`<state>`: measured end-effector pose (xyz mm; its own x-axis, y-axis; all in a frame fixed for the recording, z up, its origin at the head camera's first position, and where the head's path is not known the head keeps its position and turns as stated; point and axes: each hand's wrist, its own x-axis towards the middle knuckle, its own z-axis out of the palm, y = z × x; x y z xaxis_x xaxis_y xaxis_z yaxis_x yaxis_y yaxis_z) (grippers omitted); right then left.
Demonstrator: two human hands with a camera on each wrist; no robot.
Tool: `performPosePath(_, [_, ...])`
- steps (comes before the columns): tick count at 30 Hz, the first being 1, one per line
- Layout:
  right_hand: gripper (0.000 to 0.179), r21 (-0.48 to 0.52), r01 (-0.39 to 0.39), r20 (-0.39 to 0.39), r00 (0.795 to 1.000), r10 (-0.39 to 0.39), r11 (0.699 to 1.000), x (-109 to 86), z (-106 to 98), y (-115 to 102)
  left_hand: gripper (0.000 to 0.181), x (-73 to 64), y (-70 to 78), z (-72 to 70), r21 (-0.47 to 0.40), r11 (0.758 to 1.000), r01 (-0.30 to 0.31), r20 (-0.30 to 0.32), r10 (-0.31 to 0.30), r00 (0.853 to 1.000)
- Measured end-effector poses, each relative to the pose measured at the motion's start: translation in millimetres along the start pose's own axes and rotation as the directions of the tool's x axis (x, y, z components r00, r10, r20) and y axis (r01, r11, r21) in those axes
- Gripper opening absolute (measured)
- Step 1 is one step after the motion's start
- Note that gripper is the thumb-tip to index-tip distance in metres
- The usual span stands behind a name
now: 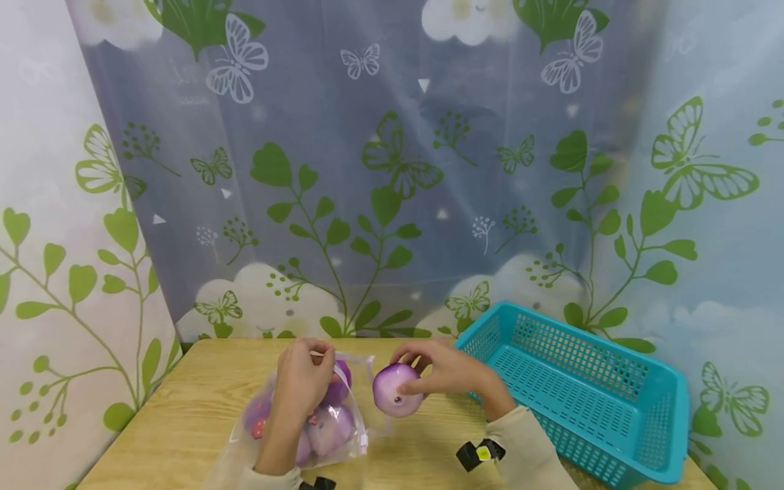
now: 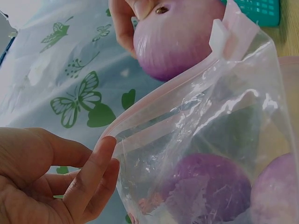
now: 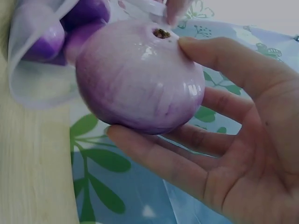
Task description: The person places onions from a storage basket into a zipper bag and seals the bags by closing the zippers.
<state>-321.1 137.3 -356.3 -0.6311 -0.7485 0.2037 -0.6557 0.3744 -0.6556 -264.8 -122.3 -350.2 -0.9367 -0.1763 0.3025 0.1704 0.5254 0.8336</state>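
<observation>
A clear zip bag with a pinkish zip edge and a white slider stands on the table, its mouth towards the right. Inside lie several purple onions, and something small and red shows beside them. My left hand pinches the bag's edge between thumb and fingers. Just outside the mouth, my right hand holds another purple onion, thumb near its brown root end and fingers curled beneath. In the left wrist view this onion partly overlaps the zip edge.
A turquoise perforated basket stands at the right on the wooden table. Behind the table hangs a curtain printed with leaves and butterflies. A black strap piece sits by the right sleeve.
</observation>
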Motion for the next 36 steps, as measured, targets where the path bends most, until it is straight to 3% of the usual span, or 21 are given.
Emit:
performPosePath(6, [0.038, 0.002, 0.047, -0.054, 0.997, -0.047, 0.999, 8.8, 18, 1, 0.021, -1.6, 0.0, -0.2, -0.005, 1.0, -0.005, 0.002, 0.005, 1.0])
performPosePath(14, [0.034, 0.103, -0.11, -0.063, 0.991, 0.117, 0.989, 11.7, 28, -6, 0.021, -1.6, 0.4, -1.1, -0.005, 1.0, -0.006, 0.006, 0.006, 1.0])
performPosePath(24, [0.032, 0.171, -0.167, -0.101, 0.977, 0.186, 0.971, 16.3, 41, -15, 0.02, -1.3, 0.2, -0.8, -0.004, 1.0, -0.005, -0.005, 0.005, 1.0])
performPosePath(32, [0.038, 0.145, -0.161, -0.115, 0.977, 0.178, 0.976, 21.0, 53, -20, 0.02, -0.9, 0.1, -1.4, 0.003, 1.0, -0.008, -0.003, 0.008, 1.0])
performPosePath(36, [0.037, 0.074, -0.128, -0.118, 0.984, 0.137, 0.989, 22.6, 57, -21, 0.02, -0.1, -0.2, -1.4, 0.008, 1.0, -0.009, -0.009, 0.009, 1.0])
